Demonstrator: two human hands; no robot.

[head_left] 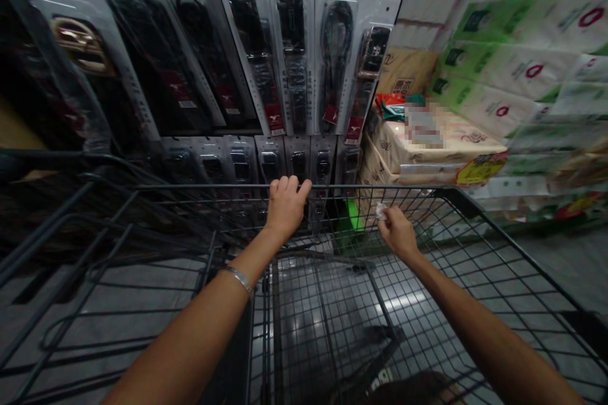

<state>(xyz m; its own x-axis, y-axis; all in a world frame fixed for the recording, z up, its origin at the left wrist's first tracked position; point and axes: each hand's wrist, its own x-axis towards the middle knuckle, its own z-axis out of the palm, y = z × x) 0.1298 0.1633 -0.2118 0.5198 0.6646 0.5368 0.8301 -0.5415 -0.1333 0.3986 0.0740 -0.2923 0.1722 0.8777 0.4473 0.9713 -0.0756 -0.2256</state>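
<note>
My left hand, with a silver bracelet on its wrist, has its fingers wrapped over the top rim of a dark wire shopping cart. To its right, above the basket, my right hand is closed in a pinch on a small crumpled white piece that looks like paper or tissue. The cart's mesh stretches beneath both forearms, and the floor shows through it.
Packaged belts hang in two rows behind the cart. Right of them are stacked beige tissue packs and green-and-white packs. A bright green edge shows low beyond the cart's side.
</note>
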